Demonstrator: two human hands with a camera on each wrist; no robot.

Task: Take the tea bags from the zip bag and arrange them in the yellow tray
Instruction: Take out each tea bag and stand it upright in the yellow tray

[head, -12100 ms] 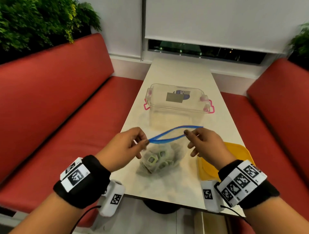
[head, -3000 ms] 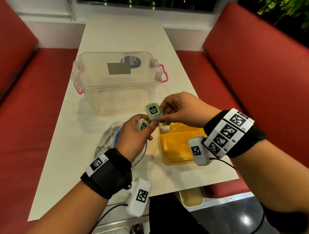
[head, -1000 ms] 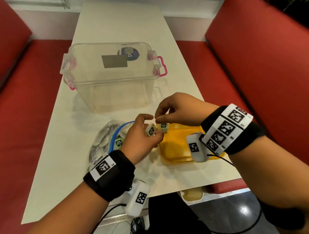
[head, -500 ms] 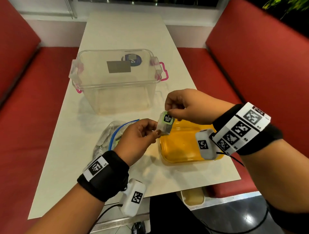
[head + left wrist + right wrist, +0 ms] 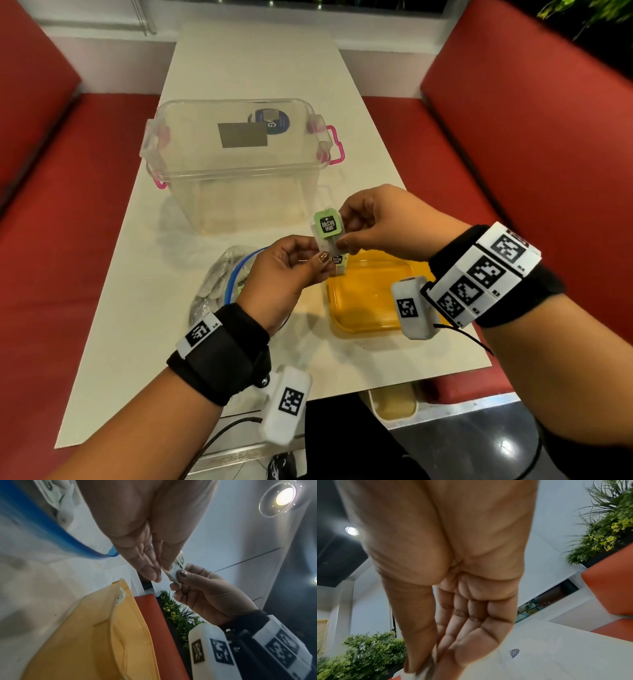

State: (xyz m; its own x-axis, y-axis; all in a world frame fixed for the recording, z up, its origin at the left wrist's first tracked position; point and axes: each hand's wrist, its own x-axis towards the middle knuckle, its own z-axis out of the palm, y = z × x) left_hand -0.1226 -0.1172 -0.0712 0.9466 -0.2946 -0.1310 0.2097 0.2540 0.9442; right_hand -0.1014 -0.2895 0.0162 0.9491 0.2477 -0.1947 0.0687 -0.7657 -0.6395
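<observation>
A tea bag [image 5: 327, 226] with a green label is held in the air above the far left corner of the yellow tray [image 5: 368, 308]. My left hand [image 5: 320, 255] pinches its lower edge. My right hand [image 5: 342, 236] pinches its right side. The left wrist view shows both pinches on the tea bag [image 5: 178, 564], above the yellow tray [image 5: 102, 635]. A second tea bag [image 5: 338, 263] lies in the tray's far left corner. The zip bag [image 5: 219, 284], with its blue zip open, lies left of the tray, partly hidden by my left hand. It holds more tea bags.
A clear plastic box [image 5: 236, 154] with pink latches stands on the white table [image 5: 144, 308] just beyond my hands. Red bench seats [image 5: 513, 154] run along both sides of the table. The tray sits near the table's front right corner.
The tea bag held between both hands has turned so its green label faces me. Both hands have stayed over the tray's far left corner.
</observation>
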